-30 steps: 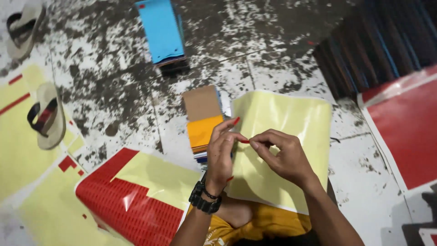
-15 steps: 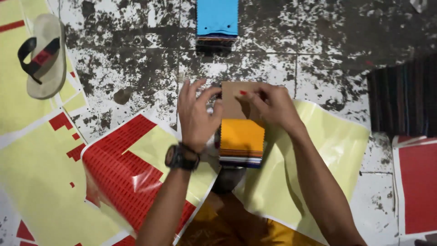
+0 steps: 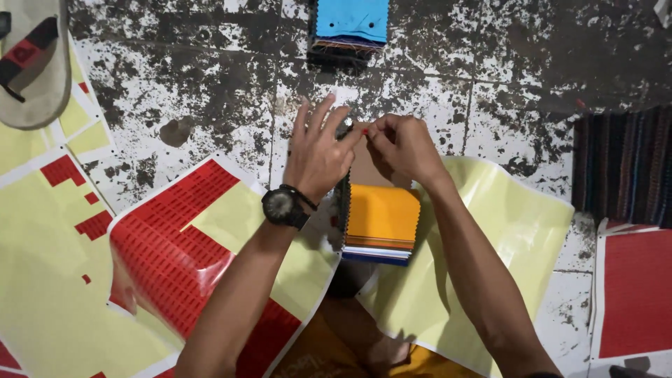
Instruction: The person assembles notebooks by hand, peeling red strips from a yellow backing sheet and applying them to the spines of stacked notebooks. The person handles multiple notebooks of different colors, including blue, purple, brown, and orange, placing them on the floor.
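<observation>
Nearest the camera, a patch of orange cloth (image 3: 315, 357) at the bottom edge, with two forearms reaching away over it. To the left, a curled glossy sheet of red stickers on pale yellow backing (image 3: 175, 252) on the floor; to the right, a bare pale yellow backing sheet (image 3: 504, 238), partly under the right forearm. Between them, just beyond the wrists, a thick swatch stack with an orange top and brown card header (image 3: 381, 220), flat on the speckled tile floor (image 3: 210, 91).

Above the far end of that stack, left hand (image 3: 318, 154) with a black wristwatch (image 3: 282, 206), fingers spread and raised, thumb and forefinger meeting the right hand (image 3: 402, 147). Right hand curled, fingertips pinched. Hands together, clamped on a tiny red sticker piece (image 3: 365, 130), held just over the brown header; contact with the card not clear.

Farther left, more yellow sheets with red squares (image 3: 42, 210) and a grey sandal with a dark strap (image 3: 31, 66). Right, a red sheet (image 3: 637, 294) and striped dark fabric (image 3: 623, 168). Farthest, a blue-topped swatch stack (image 3: 350, 24) at the top edge.
</observation>
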